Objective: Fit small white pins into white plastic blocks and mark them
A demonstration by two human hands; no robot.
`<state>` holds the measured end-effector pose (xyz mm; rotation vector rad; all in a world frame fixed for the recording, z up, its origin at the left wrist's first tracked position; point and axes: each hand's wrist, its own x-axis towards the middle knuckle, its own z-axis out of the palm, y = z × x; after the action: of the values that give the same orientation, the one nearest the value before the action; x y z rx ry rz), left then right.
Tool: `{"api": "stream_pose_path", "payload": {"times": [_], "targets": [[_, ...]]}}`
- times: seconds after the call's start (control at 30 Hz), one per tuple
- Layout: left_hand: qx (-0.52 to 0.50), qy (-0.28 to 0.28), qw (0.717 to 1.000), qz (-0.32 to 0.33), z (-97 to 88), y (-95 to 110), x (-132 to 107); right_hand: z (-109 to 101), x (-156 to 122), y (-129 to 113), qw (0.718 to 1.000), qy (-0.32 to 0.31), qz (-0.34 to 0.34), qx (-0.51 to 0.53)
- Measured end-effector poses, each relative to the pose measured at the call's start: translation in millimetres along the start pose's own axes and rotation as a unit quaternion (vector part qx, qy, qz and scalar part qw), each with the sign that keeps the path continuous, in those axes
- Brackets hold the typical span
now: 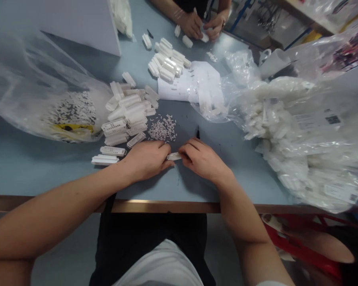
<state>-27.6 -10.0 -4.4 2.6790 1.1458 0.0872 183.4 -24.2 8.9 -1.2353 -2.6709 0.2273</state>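
White slotted block (174, 156), one: sitting just below the centre of the frame, between two hands. Left hand (149, 159): pinching the block's left end between thumb and fingers. Right hand (203, 159): gripping its right end with curled fingers. Small white pieces (162, 129), loose heap: lying just above the left hand. White blocks (131, 109), pile: occupying the area left of centre. Clear bag (310, 135), bulging: filling the right side. Co-worker's hands (192, 26): handling a white piece (204, 37), top centre.
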Motion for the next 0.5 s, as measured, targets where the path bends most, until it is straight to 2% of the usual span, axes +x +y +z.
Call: {"api": "stream_pose_path", "payload": {"times": [0.2, 0.5], "targets": [[0.0, 0.01, 1.0, 0.004, 2.3, -1.3, -0.3, -1.9, 0.4, -0.3, 1.0, 0.008, 0.0, 0.015], [0.005, 0.006, 1.0, 0.003, 1.5, -0.2, 0.2, 1.4, -2.3, 1.4, 0.998, 0.018, -0.034, -0.046]]}}
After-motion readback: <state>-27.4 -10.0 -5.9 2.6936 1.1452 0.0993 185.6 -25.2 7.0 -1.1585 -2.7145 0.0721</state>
